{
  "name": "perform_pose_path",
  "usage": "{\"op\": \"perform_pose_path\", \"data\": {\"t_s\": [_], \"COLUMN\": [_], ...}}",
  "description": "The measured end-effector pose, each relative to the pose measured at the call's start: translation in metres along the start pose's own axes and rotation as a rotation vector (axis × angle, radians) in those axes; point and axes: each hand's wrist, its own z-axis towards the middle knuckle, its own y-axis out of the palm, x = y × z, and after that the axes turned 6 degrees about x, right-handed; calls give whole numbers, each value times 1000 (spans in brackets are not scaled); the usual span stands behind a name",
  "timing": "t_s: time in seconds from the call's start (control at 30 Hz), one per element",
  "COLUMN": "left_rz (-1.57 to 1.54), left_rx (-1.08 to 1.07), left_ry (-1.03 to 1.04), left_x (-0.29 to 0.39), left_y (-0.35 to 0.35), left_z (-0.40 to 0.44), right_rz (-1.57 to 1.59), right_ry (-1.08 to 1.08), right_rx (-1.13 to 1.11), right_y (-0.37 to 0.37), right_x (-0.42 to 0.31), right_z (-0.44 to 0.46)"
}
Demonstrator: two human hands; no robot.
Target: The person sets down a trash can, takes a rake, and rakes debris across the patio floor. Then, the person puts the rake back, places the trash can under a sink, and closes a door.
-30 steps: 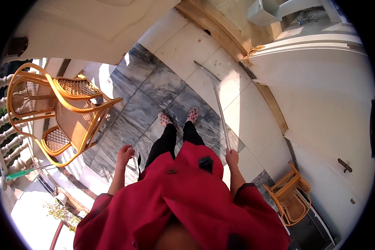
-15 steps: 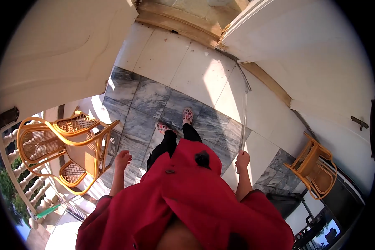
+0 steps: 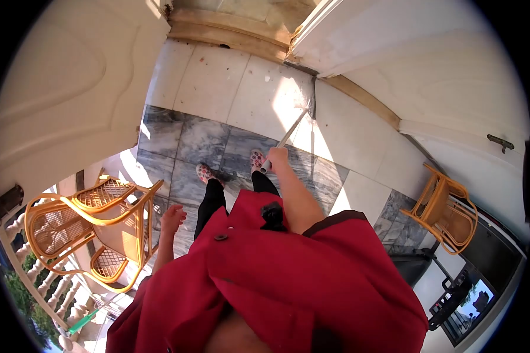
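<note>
My right hand is closed round the pale handle of a long pole tool that looks like a floor squeegee. Its thin dark head rests on the white floor tiles near the doorway. The handle's lower end sticks out below my fist. My left hand hangs at my side, fingers loosely bent and apart, with nothing in it. Close to its left stands a rattan armchair.
A white door panel fills the upper left and another door the right. A wooden threshold lies ahead. A small rattan chair stands at the right wall. Grey marble tiles cross the floor; a balustrade is lower left.
My right hand has swung forward and left across my body with the pole, tilting it. The tool's head has shifted up and left in view. My left hand has barely moved.
</note>
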Motion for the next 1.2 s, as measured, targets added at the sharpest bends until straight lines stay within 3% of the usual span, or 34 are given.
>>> {"op": "perform_pose_path", "data": {"t_s": [0.07,0.13,0.27,0.3,0.37,0.4,0.43,0.5,0.63,0.67,0.8,0.83,0.87,1.0,1.07,1.2], "left_rz": [-20,15,-67,-89,-110,-116,-120,-154,-77,-39,21,31,83,-5,-25,34], "left_rx": [-22,-11,86,112,153,165,174,182,127,103,63,52,59,111,108,73], "left_ry": [-28,-66,-81,-89,-58,-53,-51,-52,-110,-138,-125,-99,-76,7,-10,-66], "left_x": [-23,-38,-67,-71,-75,-73,-73,-75,-88,-89,-93,-89,-84,-63,-58,-50], "left_y": [-19,-44,-105,-120,-143,-152,-159,-168,-172,-170,-177,-181,-184,-187,-180,-157], "left_z": [14,26,49,52,59,60,59,59,58,54,49,53,55,55,55,53], "right_rz": [24,-211,155,222,-50,-135,-335,-687,-1270,-1253,-1072,-1091,-1078,-1142,-1251,-1268], "right_ry": [37,24,40,35,-176,-162,-301,-300,-837,-661,-865,-732,-772,-885,-836,-776], "right_rx": [-8,-137,-72,-47,-107,-101,-112,-73,120,144,173,118,111,141,146,201], "right_y": [46,85,141,137,88,61,26,-45,-90,-70,20,39,47,11,-22,-34], "right_x": [16,-22,-41,-36,-6,7,37,87,162,156,94,68,43,48,86,78], "right_z": [16,-37,-80,-70,-75,-99,-101,-105,-73,-75,-11,12,20,-8,-24,-12]}}
